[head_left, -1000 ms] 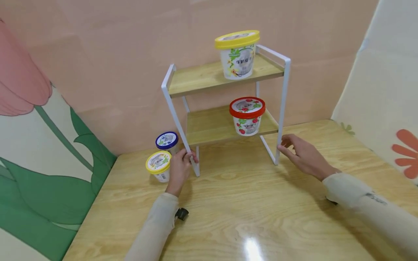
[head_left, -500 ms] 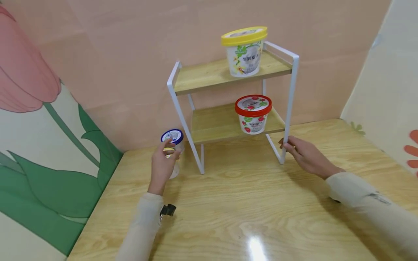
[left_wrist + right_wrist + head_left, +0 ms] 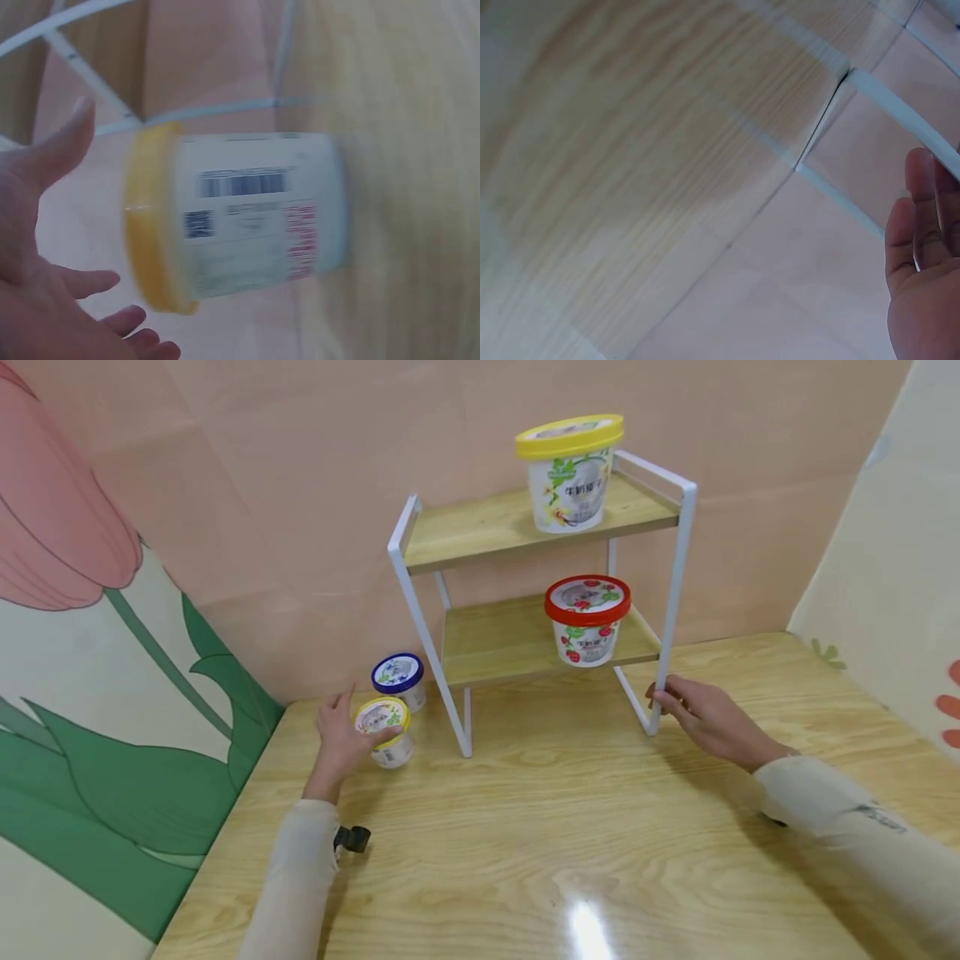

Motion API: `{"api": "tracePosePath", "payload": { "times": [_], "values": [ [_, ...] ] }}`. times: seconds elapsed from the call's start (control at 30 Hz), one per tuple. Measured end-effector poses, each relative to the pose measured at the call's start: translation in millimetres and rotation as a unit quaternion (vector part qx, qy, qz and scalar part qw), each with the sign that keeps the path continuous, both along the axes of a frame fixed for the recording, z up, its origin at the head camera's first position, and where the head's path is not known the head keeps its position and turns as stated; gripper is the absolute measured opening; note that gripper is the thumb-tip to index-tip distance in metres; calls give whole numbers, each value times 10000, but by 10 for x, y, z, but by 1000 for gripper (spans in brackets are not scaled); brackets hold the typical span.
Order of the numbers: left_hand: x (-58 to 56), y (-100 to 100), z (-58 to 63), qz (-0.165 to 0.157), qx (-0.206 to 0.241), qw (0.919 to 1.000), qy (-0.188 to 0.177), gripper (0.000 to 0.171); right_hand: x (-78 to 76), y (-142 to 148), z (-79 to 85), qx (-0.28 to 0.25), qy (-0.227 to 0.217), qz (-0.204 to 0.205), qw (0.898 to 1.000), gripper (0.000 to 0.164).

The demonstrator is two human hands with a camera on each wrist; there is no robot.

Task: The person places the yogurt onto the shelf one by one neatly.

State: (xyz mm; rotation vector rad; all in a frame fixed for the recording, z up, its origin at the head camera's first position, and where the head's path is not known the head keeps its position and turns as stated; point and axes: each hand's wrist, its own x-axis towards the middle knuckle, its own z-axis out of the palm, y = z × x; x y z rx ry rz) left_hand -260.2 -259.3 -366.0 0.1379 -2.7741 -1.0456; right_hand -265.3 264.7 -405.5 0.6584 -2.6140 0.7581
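Observation:
My left hand [image 3: 339, 739] is spread wide around the near side of a small white tub with a yellow lid [image 3: 393, 752] on the table. In the left wrist view the thumb and fingers stand on either side of the yellow lid [image 3: 150, 217], with a gap showing between. A blue-lidded tub [image 3: 397, 672] stands just behind it. At the other side, my right hand [image 3: 708, 718] holds the right front leg of a two-tier shelf rack [image 3: 671, 602] near its foot. In the right wrist view, fingers [image 3: 922, 217] wrap the white metal bar.
A larger yellow-lidded tub [image 3: 570, 485] stands on the rack's top shelf. The lower shelf [image 3: 487, 643] bears a red-lidded tub [image 3: 587, 635]. Wood-grain table [image 3: 510, 843] stretches in front, and a pink backdrop [image 3: 300, 527] rises close behind.
My left hand has let go of the rack's left leg and moved left to the yellow-lidded tub, fingers spreading. The right hand keeps to the right leg, now gripping it. The view has shifted slightly.

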Motion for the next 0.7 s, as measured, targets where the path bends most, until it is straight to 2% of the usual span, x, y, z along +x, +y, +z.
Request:
{"api": "tracePosePath", "payload": {
  "times": [0.07,0.17,0.43,0.7],
  "values": [
    [-19,2,-54,-103,-173,9995,-257,122,0,5,-5,19,0,3,10000,22],
    [-34,15,-110,-120,-175,9992,-340,130,0,5,-3,20,-9,7,10000,20],
    [-57,55,-200,-14,-112,9990,-428,118,10,15,7,-93,-92,28,9999,18],
    [-63,109,-270,98,-22,9994,-331,108,9,4,1,-167,-243,26,9996,21]
  ]
}}
